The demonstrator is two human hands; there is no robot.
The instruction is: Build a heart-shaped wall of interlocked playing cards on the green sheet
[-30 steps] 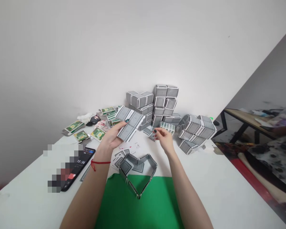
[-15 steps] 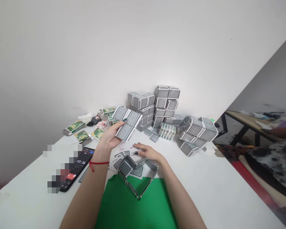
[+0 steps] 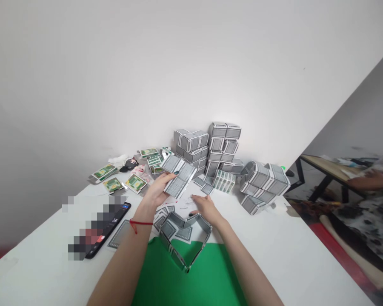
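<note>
My left hand (image 3: 159,189) grips a flat panel of joined playing cards (image 3: 180,176), patterned backs up, thumb on top, above the table. My right hand (image 3: 207,210) is low over the table, fingers and thumb apart, by a face-up white card (image 3: 183,207). Whether its fingertips touch that card I cannot tell. Between my forearms stands a heart-shaped ring of folded playing cards (image 3: 175,256), its point toward me. Loose cards (image 3: 161,219) lie behind and left of the ring, and a face-down card (image 3: 184,233) shows inside it.
Stacked card blocks stand at the wall: a left stack (image 3: 191,142), a taller stack (image 3: 225,131) and a right stack (image 3: 264,178). Green card boxes (image 3: 135,182) lie at left, near a partly blurred phone (image 3: 124,208). Green material (image 3: 210,272) covers the near edge. Another person's arm (image 3: 370,182) shows at right.
My left hand and the card panel have shifted slightly right and down in the view. My right hand's fingers have drawn back a little to the right. The heart-shaped ring stays in place.
</note>
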